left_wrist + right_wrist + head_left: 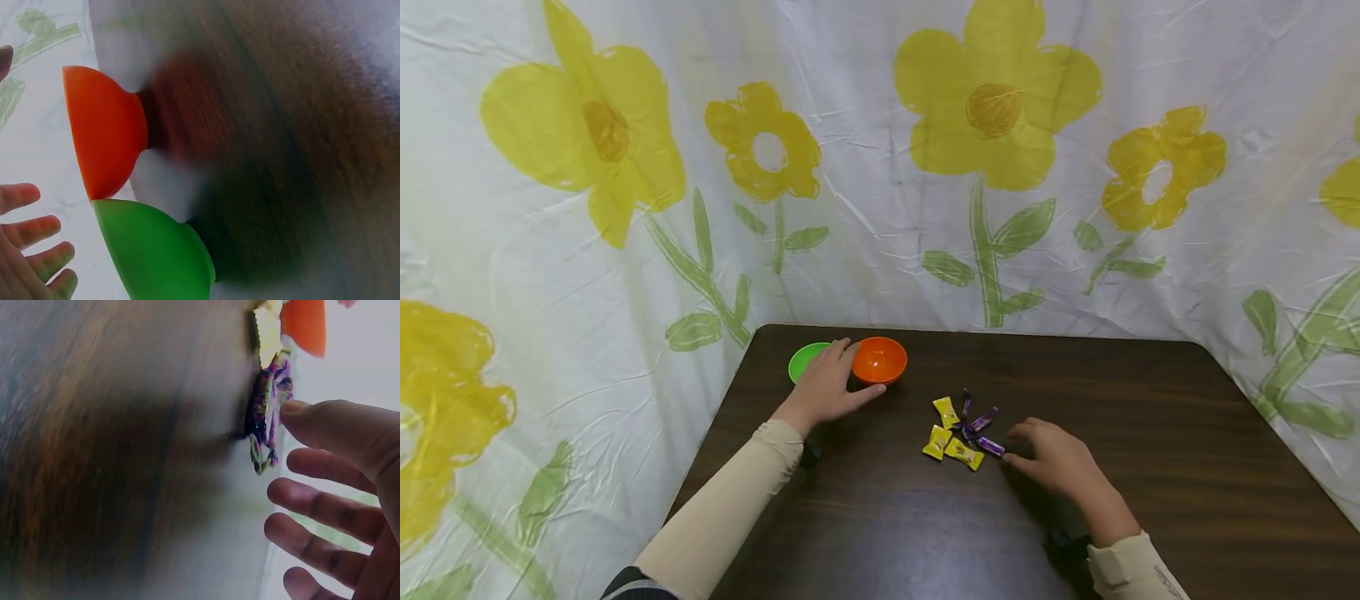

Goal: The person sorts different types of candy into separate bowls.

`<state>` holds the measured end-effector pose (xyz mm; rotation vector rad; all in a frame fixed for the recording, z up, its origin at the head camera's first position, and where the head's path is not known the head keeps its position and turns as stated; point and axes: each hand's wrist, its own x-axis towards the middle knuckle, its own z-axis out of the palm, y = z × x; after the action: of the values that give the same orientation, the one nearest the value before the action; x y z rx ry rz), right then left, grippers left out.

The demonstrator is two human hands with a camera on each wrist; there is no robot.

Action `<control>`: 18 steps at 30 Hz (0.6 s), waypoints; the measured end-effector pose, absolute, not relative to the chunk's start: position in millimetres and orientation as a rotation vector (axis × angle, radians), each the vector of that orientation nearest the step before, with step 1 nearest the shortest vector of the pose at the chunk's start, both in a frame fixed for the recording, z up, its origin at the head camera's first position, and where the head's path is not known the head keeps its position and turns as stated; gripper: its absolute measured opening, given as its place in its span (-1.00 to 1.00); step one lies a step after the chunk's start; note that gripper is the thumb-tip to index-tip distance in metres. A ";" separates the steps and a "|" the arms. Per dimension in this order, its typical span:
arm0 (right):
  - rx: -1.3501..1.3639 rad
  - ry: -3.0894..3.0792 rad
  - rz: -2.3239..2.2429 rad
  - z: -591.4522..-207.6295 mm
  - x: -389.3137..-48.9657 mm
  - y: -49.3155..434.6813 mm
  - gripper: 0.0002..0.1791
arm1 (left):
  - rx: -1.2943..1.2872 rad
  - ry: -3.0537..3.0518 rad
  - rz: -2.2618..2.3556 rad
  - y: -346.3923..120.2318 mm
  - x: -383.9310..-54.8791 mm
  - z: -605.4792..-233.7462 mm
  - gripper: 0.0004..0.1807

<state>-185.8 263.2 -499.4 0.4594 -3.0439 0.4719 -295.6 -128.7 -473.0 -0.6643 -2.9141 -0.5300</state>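
My left hand reaches over the back left of the table with its fingers spread. It overlaps the green bowl in the head view, and its fingertips are near the rim of the orange bowl. Both bowls stand upright, side by side. In the left wrist view the spread fingers appear beyond the bowl rims, holding nothing. Loosely bent, my right hand is beside the nearest purple-wrapped candy. In the right wrist view its thumb overlaps the purple wrapper, while the other fingers stay apart.
Yellow-wrapped candies lie left of the purple ones in a small cluster at mid-table. The dark wood table reaches back to a white curtain printed with yellow flowers, which hangs behind and along both sides.
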 end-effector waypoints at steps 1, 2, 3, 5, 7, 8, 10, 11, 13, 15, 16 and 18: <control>0.466 -3.042 0.467 -499.8 -186.7 262.8 -0.64 | -0.664 -2.907 -0.535 -127.9 -296.9 -472.7 0.11; 0.472 -3.041 0.465 -500.0 -187.4 262.3 -0.64 | -0.662 -2.903 -0.538 -127.2 -298.1 -472.4 0.10; 0.477 -3.041 0.464 -500.2 -188.2 261.7 -0.64 | -0.663 -2.899 -0.538 -126.4 -299.3 -472.1 0.10; 0.489 -3.042 0.461 -500.2 -189.3 260.4 -0.64 | -0.662 -2.900 -0.525 -124.8 -301.6 -471.6 0.10; 0.495 -3.046 0.463 -499.8 -190.0 259.0 -0.64 | -0.660 -2.915 -0.512 -122.8 -303.6 -470.6 0.11; 0.495 -3.048 0.467 -499.6 -190.3 258.1 -0.63 | -0.658 -2.926 -0.498 -121.8 -304.6 -470.2 0.12; 0.494 -3.054 0.468 -499.3 -190.9 256.9 -0.64 | -0.655 -2.945 -0.476 -119.8 -306.6 -469.7 0.13; 0.494 -3.058 0.468 -499.3 -191.3 256.4 -0.64 | -0.651 -2.954 -0.471 -118.8 -307.7 -469.6 0.14; 0.487 -3.068 0.469 -499.9 -192.1 255.4 -0.65 | -0.641 -2.969 -0.458 -117.0 -309.7 -469.8 0.15; 0.480 -3.078 0.468 -500.8 -193.0 254.6 -0.66 | -0.628 -2.983 -0.448 -115.7 -311.9 -470.1 0.16; 0.477 -3.082 0.468 -501.2 -193.3 254.3 -0.66 | -0.622 -2.992 -0.441 -115.1 -313.3 -470.5 0.17; 0.472 -3.088 0.466 -501.9 -194.2 253.3 -0.67 | -0.615 -3.004 -0.424 -114.4 -315.5 -471.3 0.17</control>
<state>-194.2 253.3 -501.9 0.4719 -3.0876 0.4660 -315.5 -114.4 -471.3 -0.6147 -3.0039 -0.4244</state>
